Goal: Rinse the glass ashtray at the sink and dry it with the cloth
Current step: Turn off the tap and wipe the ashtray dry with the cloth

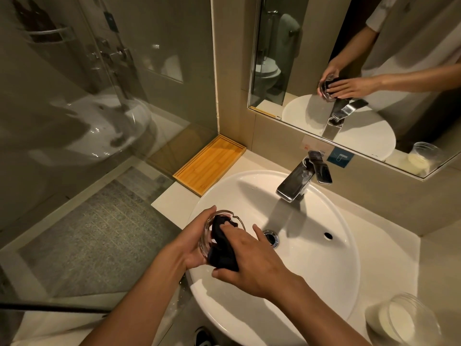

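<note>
The clear round glass ashtray (209,227) is hard to read, since most of it sits behind the dark crumpled cloth (222,248) and fingers. The left hand (193,242) cups it from outside, tilted, over the left rim of the white oval sink basin (324,258). The right hand (252,260) has fingers pressed together, pushing the cloth into the bowl. Chrome faucet (303,179) is well apart, with lots of open basin between. The clear plastic tub (404,318) is cut off at the bottom right.
</note>
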